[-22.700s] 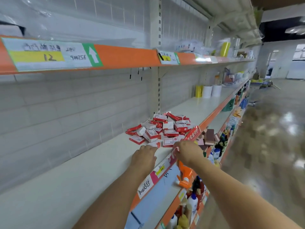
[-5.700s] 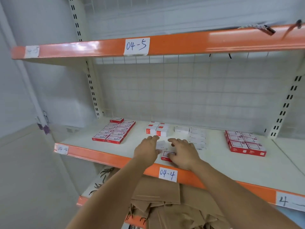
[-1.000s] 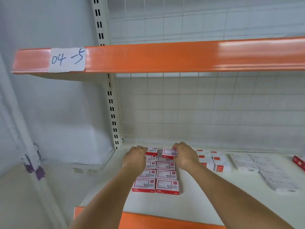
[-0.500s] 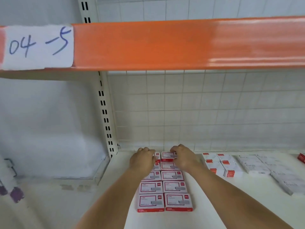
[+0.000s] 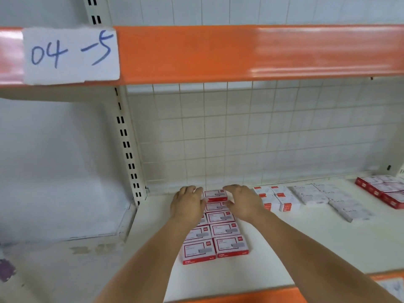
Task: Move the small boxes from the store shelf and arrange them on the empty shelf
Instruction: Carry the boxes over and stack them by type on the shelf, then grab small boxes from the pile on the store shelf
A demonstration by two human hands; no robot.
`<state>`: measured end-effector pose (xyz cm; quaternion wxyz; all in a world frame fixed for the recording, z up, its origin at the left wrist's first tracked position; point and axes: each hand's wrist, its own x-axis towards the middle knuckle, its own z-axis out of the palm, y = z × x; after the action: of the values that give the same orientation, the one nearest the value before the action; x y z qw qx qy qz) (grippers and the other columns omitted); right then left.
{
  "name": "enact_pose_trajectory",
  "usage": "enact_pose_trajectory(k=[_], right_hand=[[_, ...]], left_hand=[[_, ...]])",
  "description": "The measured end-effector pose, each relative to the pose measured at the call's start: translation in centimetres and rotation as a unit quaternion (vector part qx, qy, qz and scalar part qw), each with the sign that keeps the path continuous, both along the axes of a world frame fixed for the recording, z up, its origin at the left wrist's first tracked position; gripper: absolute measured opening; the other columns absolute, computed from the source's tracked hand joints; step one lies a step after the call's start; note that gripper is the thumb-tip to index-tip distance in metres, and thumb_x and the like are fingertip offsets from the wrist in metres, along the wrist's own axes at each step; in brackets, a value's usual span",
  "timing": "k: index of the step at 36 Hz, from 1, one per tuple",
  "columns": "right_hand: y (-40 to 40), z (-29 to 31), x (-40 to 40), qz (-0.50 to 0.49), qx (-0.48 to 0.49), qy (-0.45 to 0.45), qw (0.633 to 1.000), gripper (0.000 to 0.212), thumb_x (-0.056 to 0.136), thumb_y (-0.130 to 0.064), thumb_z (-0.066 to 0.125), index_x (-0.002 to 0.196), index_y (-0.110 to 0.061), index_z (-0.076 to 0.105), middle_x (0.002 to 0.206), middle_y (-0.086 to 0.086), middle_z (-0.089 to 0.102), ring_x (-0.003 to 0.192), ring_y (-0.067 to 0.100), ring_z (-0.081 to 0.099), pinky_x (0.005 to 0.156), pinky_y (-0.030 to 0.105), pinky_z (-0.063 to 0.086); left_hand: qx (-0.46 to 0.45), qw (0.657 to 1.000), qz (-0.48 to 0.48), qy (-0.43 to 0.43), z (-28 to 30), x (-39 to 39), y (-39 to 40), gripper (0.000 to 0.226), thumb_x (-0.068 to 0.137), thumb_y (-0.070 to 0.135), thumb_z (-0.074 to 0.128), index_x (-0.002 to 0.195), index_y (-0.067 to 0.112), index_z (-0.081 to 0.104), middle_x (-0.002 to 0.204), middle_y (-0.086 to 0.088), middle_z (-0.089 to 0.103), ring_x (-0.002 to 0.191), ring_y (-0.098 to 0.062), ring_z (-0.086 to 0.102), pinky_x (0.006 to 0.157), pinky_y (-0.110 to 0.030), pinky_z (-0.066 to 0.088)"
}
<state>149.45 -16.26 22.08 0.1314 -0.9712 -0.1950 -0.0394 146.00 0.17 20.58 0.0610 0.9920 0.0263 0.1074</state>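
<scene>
Centrally, hands flanking box rows.

A white paper label on the orange shelf edge reads "04 -5", handwritten in blue. Print on the small boxes is too blurred to read.

Small flat red-and-white cardboard boxes lie face up in two tidy columns on the white shelf board, edges touching, running from front toward the wire-grid back. To their right lie white boxes with red corners, plain white boxes, and another red-and-white block.
</scene>
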Motion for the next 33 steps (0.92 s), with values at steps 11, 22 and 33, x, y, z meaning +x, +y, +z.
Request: enact_pose_trajectory(k=[11, 22, 33], right_hand=[[-8.9, 0.6, -4.8, -0.088, 0.001, -0.027, 0.996, 0.045, 0.098, -0.042, 0.044, 0.140, -0.028, 0.044, 0.138, -0.005, 0.052, 0.124, 0.017, 0.049, 0.095, 0.031, 0.044], [-23.8, 1.1, -11.8, -0.208, -0.025, -0.026, 0.977, 0.051, 0.099, -0.047, 0.039, 0.142, -0.021, 0.041, 0.141, 0.000, 0.051, 0.127, 0.021, 0.048, 0.100, 0.034, 0.042], [-38.5, 0.1, -19.9, -0.288, -0.034, -0.008, 0.957, 0.051, 0.099, -0.049, 0.039, 0.139, -0.019, 0.045, 0.139, 0.003, 0.051, 0.124, 0.025, 0.049, 0.096, 0.036, 0.045]], left_hand=[[0.016, 0.995, -0.103, 0.006, 1.5, -1.6, -7.4, 0.046, 0.103, 0.039, 0.031, 0.145, 0.022, 0.036, 0.147, 0.001, 0.039, 0.137, -0.019, 0.029, 0.111, -0.035, 0.026], [0.006, 0.979, -0.201, 0.030, 2.0, -4.7, -20.7, 0.049, 0.102, 0.045, 0.028, 0.145, 0.021, 0.037, 0.147, -0.004, 0.041, 0.137, -0.023, 0.032, 0.110, -0.036, 0.028], [0.012, 0.949, -0.309, 0.067, 1.2, -10.5, -36.6, 0.049, 0.102, 0.046, 0.029, 0.144, 0.022, 0.039, 0.145, -0.004, 0.043, 0.133, -0.023, 0.035, 0.106, -0.037, 0.032]])
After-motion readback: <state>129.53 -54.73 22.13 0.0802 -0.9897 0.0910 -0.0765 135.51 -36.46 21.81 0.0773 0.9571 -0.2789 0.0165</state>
